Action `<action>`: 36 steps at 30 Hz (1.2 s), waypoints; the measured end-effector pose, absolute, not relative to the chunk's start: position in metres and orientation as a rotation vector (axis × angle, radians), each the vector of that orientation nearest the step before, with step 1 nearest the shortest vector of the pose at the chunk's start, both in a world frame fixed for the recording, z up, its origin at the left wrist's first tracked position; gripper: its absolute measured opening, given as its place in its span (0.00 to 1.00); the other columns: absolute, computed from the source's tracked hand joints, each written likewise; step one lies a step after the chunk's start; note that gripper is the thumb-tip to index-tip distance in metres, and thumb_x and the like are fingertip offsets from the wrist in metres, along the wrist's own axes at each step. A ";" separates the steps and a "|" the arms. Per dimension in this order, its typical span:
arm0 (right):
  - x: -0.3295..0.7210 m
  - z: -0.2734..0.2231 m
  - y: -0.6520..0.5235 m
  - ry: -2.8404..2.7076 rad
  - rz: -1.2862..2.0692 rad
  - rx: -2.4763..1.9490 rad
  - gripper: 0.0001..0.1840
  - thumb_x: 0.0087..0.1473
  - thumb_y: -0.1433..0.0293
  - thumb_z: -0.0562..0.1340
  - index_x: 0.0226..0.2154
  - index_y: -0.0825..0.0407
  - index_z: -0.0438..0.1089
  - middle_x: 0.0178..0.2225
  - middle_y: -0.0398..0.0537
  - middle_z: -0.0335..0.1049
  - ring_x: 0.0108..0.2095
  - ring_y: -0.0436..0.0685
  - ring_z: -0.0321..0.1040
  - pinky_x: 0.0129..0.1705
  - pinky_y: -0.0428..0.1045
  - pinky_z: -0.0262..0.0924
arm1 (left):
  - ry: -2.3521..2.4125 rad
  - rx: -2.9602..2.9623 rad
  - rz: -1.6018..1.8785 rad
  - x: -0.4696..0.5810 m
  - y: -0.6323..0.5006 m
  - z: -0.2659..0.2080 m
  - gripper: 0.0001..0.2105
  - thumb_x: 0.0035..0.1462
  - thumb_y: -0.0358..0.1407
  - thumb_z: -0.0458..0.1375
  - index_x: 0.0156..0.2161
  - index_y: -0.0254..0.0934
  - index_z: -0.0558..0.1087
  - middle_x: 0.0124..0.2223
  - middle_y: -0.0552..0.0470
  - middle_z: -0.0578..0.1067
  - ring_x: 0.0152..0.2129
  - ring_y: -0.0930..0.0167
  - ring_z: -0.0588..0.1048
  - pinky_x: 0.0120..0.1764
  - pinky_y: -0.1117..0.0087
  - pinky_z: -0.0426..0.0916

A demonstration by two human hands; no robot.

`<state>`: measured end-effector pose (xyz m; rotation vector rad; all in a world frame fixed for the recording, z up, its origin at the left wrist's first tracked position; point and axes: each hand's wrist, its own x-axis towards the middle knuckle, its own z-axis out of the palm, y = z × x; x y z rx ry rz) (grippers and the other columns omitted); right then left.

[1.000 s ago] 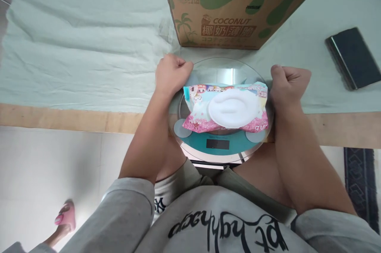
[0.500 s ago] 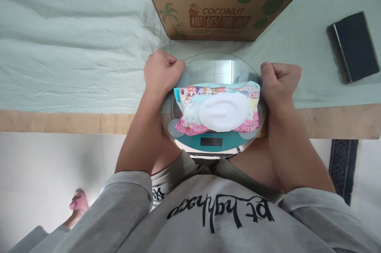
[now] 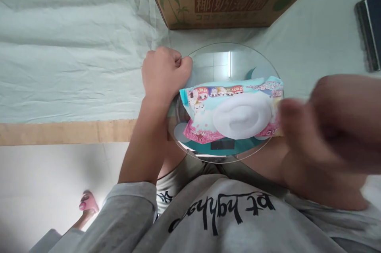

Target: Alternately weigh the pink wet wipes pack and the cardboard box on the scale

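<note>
On the glass scale [image 3: 208,60] rim, left hand [image 3: 163,72] fingers curl shut; right hand [image 3: 330,134] blurs, grip unclear.

left hand [image 3: 164,71] curled into a loose fist, knuckles up, forearm bare and reaching straight forward, grey sleeve pushed up at the elbow; right hand [image 3: 327,134] raised close to the camera, motion-blurred, fingers look partly curled, grip unclear

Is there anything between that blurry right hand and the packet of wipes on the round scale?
Nothing visible. The right hand is blurred, raised just right of the wipes packet, with no object between them. The left hand, a closed fist, sits at the glass scale rim's far-left side.
</note>
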<state>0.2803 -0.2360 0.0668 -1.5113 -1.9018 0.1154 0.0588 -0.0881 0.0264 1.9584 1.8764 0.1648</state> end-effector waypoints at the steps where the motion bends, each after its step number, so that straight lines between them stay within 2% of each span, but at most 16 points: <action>1: 0.272 0.072 -0.238 -2.009 0.092 -1.436 0.35 0.79 0.61 0.63 0.22 0.57 0.54 0.22 0.47 0.48 0.30 0.47 0.41 0.34 0.52 0.39 | 1.873 1.954 0.180 0.059 -0.088 0.026 0.25 0.65 0.29 0.61 0.22 0.43 0.51 0.25 0.53 0.50 0.27 0.64 0.47 0.39 0.56 0.48; 3: 0.261 0.072 -0.234 -2.163 -0.034 -1.286 0.32 0.74 0.68 0.68 0.24 0.57 0.53 0.23 0.45 0.48 0.31 0.47 0.41 0.32 0.50 0.39 | 1.860 1.947 0.200 0.057 -0.089 0.026 0.27 0.65 0.28 0.61 0.22 0.42 0.48 0.25 0.53 0.48 0.27 0.65 0.46 0.38 0.55 0.47; 5: 0.257 0.061 -0.223 -2.211 -0.136 -1.198 0.30 0.71 0.76 0.67 0.26 0.57 0.48 0.23 0.43 0.45 0.30 0.46 0.39 0.31 0.48 0.39 | 1.836 1.952 0.209 0.056 -0.090 0.026 0.28 0.66 0.27 0.61 0.22 0.42 0.47 0.25 0.53 0.47 0.27 0.64 0.47 0.38 0.54 0.46; 7: 0.257 0.048 -0.215 -2.224 -0.134 -1.178 0.27 0.69 0.80 0.66 0.27 0.58 0.48 0.24 0.43 0.46 0.30 0.46 0.41 0.31 0.47 0.39 | 1.808 1.963 0.224 0.055 -0.090 0.026 0.28 0.66 0.27 0.60 0.22 0.42 0.46 0.24 0.52 0.47 0.27 0.64 0.47 0.38 0.54 0.46; 14: 0.261 0.038 -0.212 -2.266 -0.091 -1.210 0.26 0.70 0.80 0.62 0.25 0.58 0.48 0.23 0.45 0.46 0.29 0.46 0.42 0.30 0.48 0.40 | 1.801 1.885 0.362 0.057 -0.088 0.025 0.30 0.63 0.25 0.62 0.21 0.42 0.45 0.24 0.54 0.46 0.27 0.65 0.46 0.39 0.56 0.48; 18: 0.265 0.048 -0.214 -2.186 0.084 -1.206 0.24 0.69 0.80 0.63 0.26 0.58 0.49 0.22 0.42 0.51 0.27 0.44 0.43 0.30 0.48 0.40 | 1.722 1.810 0.591 0.047 -0.090 0.032 0.25 0.60 0.25 0.57 0.22 0.39 0.44 0.27 0.53 0.43 0.30 0.68 0.46 0.39 0.60 0.49; 21: 0.271 0.063 -0.222 -2.076 0.137 -1.290 0.23 0.76 0.67 0.63 0.28 0.55 0.59 0.24 0.44 0.57 0.27 0.45 0.49 0.33 0.50 0.48 | 1.631 1.802 0.923 0.031 -0.092 0.036 0.20 0.54 0.27 0.54 0.22 0.40 0.45 0.28 0.52 0.44 0.29 0.70 0.44 0.37 0.61 0.46; 23: 0.272 0.073 -0.230 -2.050 0.131 -1.375 0.23 0.80 0.59 0.59 0.33 0.53 0.68 0.31 0.49 0.66 0.33 0.50 0.62 0.41 0.52 0.57 | 1.620 1.828 1.083 0.020 -0.093 0.036 0.19 0.50 0.28 0.54 0.23 0.41 0.44 0.28 0.53 0.43 0.29 0.71 0.43 0.37 0.61 0.44; 25: 0.271 0.078 -0.236 -2.207 0.129 -1.354 0.18 0.81 0.55 0.58 0.48 0.52 0.74 0.47 0.54 0.74 0.48 0.58 0.72 0.51 0.57 0.65 | 1.671 1.830 1.145 0.012 -0.094 0.034 0.18 0.48 0.28 0.55 0.24 0.41 0.44 0.29 0.52 0.44 0.29 0.71 0.43 0.38 0.61 0.43; 27: 0.268 0.075 -0.239 -2.422 0.153 -1.320 0.22 0.81 0.56 0.57 0.66 0.51 0.69 0.65 0.58 0.68 0.64 0.67 0.70 0.61 0.63 0.69 | 1.750 1.794 1.139 0.007 -0.095 0.034 0.20 0.49 0.27 0.56 0.26 0.40 0.44 0.30 0.52 0.44 0.30 0.71 0.43 0.39 0.60 0.43; 28: 0.267 0.071 -0.240 -2.489 0.162 -1.318 0.26 0.81 0.57 0.55 0.72 0.51 0.65 0.70 0.59 0.64 0.68 0.69 0.68 0.64 0.65 0.70 | 1.795 1.765 1.124 0.007 -0.096 0.035 0.21 0.50 0.27 0.57 0.26 0.39 0.44 0.30 0.51 0.44 0.31 0.71 0.44 0.39 0.60 0.43; 31: 0.271 0.059 -0.239 -2.516 0.173 -1.383 0.28 0.81 0.60 0.54 0.76 0.50 0.61 0.72 0.58 0.63 0.69 0.69 0.67 0.65 0.65 0.70 | 1.875 1.718 1.079 0.007 -0.099 0.037 0.23 0.53 0.29 0.59 0.27 0.38 0.43 0.31 0.51 0.44 0.33 0.70 0.44 0.39 0.61 0.45; 33: 0.279 0.055 -0.237 -2.535 0.149 -1.321 0.28 0.80 0.59 0.55 0.75 0.50 0.61 0.71 0.58 0.65 0.66 0.66 0.70 0.61 0.62 0.71 | 1.869 1.731 1.082 0.007 -0.100 0.037 0.23 0.53 0.30 0.59 0.26 0.38 0.43 0.31 0.51 0.44 0.32 0.71 0.44 0.39 0.61 0.44; 36: 0.289 0.059 -0.234 -2.556 0.132 -1.253 0.29 0.81 0.57 0.57 0.75 0.51 0.61 0.67 0.56 0.68 0.63 0.61 0.72 0.58 0.58 0.70 | 1.775 1.796 1.129 0.006 -0.099 0.036 0.20 0.49 0.30 0.57 0.26 0.38 0.43 0.30 0.51 0.44 0.30 0.72 0.43 0.39 0.60 0.43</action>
